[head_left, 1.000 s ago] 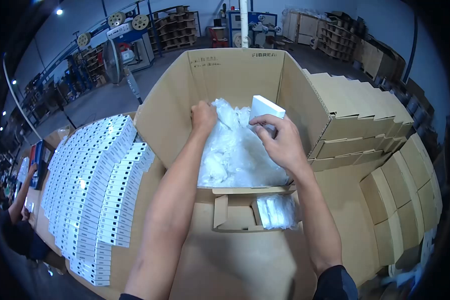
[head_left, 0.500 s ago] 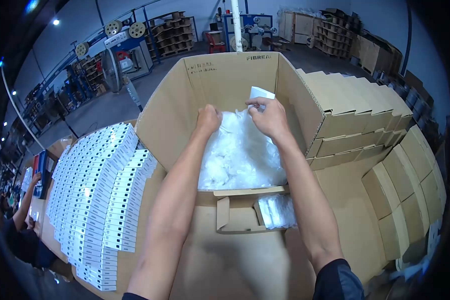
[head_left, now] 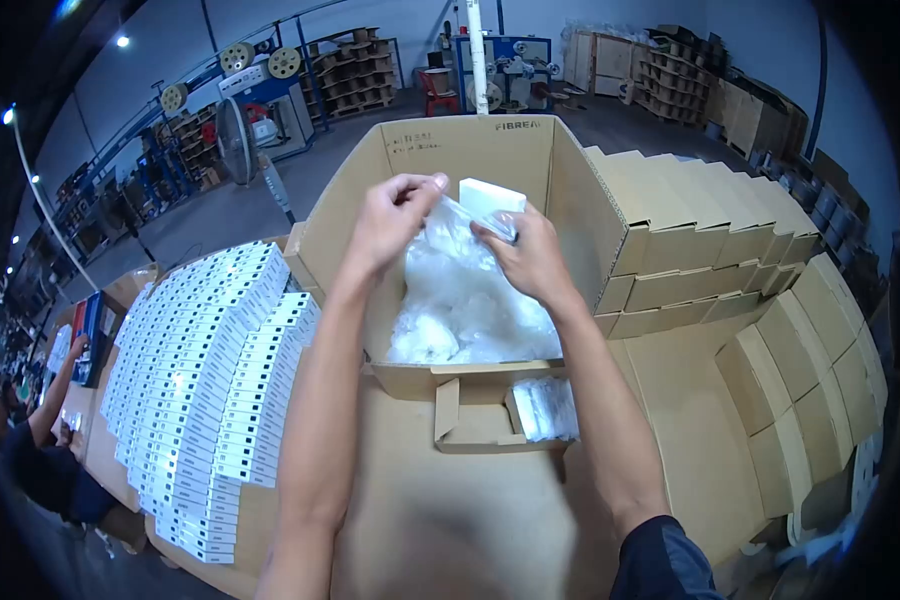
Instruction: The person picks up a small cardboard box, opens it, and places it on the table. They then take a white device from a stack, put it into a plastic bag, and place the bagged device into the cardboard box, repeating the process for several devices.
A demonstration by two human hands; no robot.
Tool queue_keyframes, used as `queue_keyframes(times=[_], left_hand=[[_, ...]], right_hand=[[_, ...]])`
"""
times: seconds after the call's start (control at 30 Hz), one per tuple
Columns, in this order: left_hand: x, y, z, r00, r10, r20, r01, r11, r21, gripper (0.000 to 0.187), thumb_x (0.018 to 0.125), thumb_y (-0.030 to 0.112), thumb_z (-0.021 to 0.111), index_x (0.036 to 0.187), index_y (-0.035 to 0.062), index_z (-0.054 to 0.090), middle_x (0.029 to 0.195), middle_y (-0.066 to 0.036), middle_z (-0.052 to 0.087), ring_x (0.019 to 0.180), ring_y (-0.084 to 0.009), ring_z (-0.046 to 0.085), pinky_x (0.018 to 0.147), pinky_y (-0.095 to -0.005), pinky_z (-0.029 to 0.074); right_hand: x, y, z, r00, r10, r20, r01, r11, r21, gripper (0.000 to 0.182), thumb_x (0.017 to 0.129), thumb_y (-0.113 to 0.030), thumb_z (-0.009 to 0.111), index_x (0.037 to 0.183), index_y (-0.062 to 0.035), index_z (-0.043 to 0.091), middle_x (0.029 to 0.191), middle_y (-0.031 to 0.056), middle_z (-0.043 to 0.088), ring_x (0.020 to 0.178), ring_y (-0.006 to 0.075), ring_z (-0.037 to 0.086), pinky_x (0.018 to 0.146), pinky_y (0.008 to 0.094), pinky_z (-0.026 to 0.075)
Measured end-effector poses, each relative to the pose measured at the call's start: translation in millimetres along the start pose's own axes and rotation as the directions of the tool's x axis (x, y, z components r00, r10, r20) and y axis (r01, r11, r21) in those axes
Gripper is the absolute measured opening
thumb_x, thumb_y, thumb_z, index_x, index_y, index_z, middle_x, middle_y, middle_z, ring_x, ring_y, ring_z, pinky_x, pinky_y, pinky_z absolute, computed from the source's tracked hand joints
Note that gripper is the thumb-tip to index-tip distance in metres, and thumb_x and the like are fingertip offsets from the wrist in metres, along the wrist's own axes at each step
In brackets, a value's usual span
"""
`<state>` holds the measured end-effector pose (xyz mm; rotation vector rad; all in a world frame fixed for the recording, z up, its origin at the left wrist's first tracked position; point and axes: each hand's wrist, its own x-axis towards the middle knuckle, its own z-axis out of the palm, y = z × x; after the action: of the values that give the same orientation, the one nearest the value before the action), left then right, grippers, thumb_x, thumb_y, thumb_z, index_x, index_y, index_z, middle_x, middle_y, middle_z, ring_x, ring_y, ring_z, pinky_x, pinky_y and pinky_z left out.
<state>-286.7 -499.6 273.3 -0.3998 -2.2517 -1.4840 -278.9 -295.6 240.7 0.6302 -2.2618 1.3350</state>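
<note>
Over a large open carton (head_left: 450,150), my left hand (head_left: 392,222) pinches one end of a clear plastic bag (head_left: 452,215) that stretches across to my right hand (head_left: 532,258). My right hand is closed on a small white box (head_left: 492,198), its thumb pressing the plastic against it; the fingers behind the box are hidden. Below both hands, a heap of clear plastic bags (head_left: 460,310) fills the carton's bottom. In front of the carton sits a small open cardboard box (head_left: 470,432) with several plastic-wrapped items (head_left: 545,410) at its right end.
Rows of stacked white boxes (head_left: 185,390) stand on the left. Folded cardboard boxes (head_left: 710,225) are piled on the right, with more cardboard boxes (head_left: 810,370) nearer me. Another person's arm (head_left: 55,390) is at the far left. A fan (head_left: 238,145) stands behind.
My left hand has risen and turned, pulling the plastic up. My right hand and the white box have shifted left, and more of the box shows.
</note>
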Motion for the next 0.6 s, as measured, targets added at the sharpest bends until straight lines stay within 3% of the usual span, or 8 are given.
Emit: queue_keyframes(times=[0.07,0.1,0.17,0.27,0.37,0.4,0.5,0.6], left_hand=[[-36.1,-2.8,9.1,0.942,0.279,-0.188,-0.213,0.927,0.310,0.048,0.091,0.031,0.080,0.121,-0.0029,0.064,0.084,0.001,0.058,0.076,-0.0117,0.055,0.074,-0.0264,0.048],[-51.8,-2.3,18.1,0.890,0.369,-0.268,-0.266,0.897,0.354,0.043,0.091,0.029,0.078,0.116,-0.0037,0.067,0.086,-0.005,0.061,0.077,-0.0138,0.055,0.075,-0.0311,0.049],[-64.9,-16.1,19.9,0.973,0.147,-0.180,-0.102,0.966,0.237,0.040,0.092,0.036,0.074,0.107,-0.0015,0.068,0.093,-0.020,0.068,0.079,-0.0316,0.062,0.081,-0.0394,0.052],[-63.0,1.1,20.0,0.968,-0.095,-0.232,0.143,0.969,0.201,0.033,0.098,0.032,0.066,0.100,-0.0015,0.068,0.086,-0.023,0.068,0.077,-0.0374,0.064,0.077,-0.0426,0.051],[-44.0,-2.6,20.1,0.919,0.038,-0.394,0.039,0.982,0.186,0.030,0.101,0.030,0.064,0.098,0.0007,0.072,0.073,-0.013,0.065,0.072,-0.0166,0.062,0.072,-0.0353,0.049],[-40.2,4.8,20.3,0.905,0.110,-0.412,-0.043,0.985,0.168,0.030,0.101,0.030,0.064,0.097,0.0002,0.070,0.075,-0.013,0.066,0.071,-0.0159,0.060,0.070,-0.0357,0.049],[-40.2,20.9,9.4,0.905,0.093,-0.414,-0.033,0.988,0.150,0.030,0.101,0.029,0.063,0.097,-0.0005,0.067,0.081,-0.020,0.069,0.073,-0.0341,0.066,0.072,-0.0414,0.050],[-54.8,18.0,-3.0,0.945,0.024,-0.328,-0.042,0.998,-0.050,0.026,0.105,0.028,0.059,0.104,0.0018,0.064,0.077,-0.014,0.070,0.071,-0.0189,0.065,0.070,-0.0355,0.049]], right_hand=[[-21.3,-4.0,3.7,0.999,-0.035,-0.040,0.037,0.998,0.053,0.025,0.089,-0.019,0.078,0.105,0.0004,0.077,0.117,0.0225,0.067,0.109,0.0387,0.065,0.094,0.0452,0.051],[-29.6,-5.6,6.0,0.997,-0.051,-0.062,0.056,0.995,0.079,0.025,0.089,-0.019,0.078,0.105,0.0000,0.077,0.116,0.0227,0.067,0.108,0.0389,0.065,0.094,0.0455,0.051],[-40.7,-8.1,11.6,0.998,-0.022,-0.054,0.025,0.999,0.048,0.027,0.091,-0.025,0.078,0.096,0.0014,0.076,0.101,0.0210,0.067,0.094,0.0340,0.064,0.083,0.0438,0.050],[-39.3,8.8,19.6,0.997,-0.025,-0.075,0.027,0.999,0.023,0.037,0.094,-0.031,0.076,0.081,0.0032,0.071,0.073,0.0079,0.062,0.066,0.0169,0.052,0.060,0.0363,0.041],[-34.4,0.9,2.4,0.959,0.251,0.129,-0.273,0.940,0.206,0.036,0.096,-0.030,0.073,0.083,0.0036,0.074,0.073,0.0084,0.064,0.067,0.0161,0.062,0.063,0.0354,0.052],[-33.4,3.7,3.6,0.963,0.246,0.107,-0.264,0.940,0.217,0.037,0.099,-0.032,0.069,0.082,0.0010,0.074,0.064,0.0008,0.059,0.061,0.0093,0.058,0.057,0.0282,0.051],[-35.8,12.5,-2.1,0.912,0.365,0.186,-0.410,0.822,0.396,0.031,0.098,-0.030,0.071,0.091,-0.0002,0.077,0.074,0.0010,0.065,0.069,0.0095,0.058,0.058,0.0294,0.052],[-45.5,-22.4,-11.5,0.956,0.283,0.073,-0.285,0.845,0.452,0.029,0.096,-0.029,0.075,0.102,-0.0004,0.078,0.083,0.0004,0.068,0.076,0.0087,0.056,0.063,0.0270,0.050]])
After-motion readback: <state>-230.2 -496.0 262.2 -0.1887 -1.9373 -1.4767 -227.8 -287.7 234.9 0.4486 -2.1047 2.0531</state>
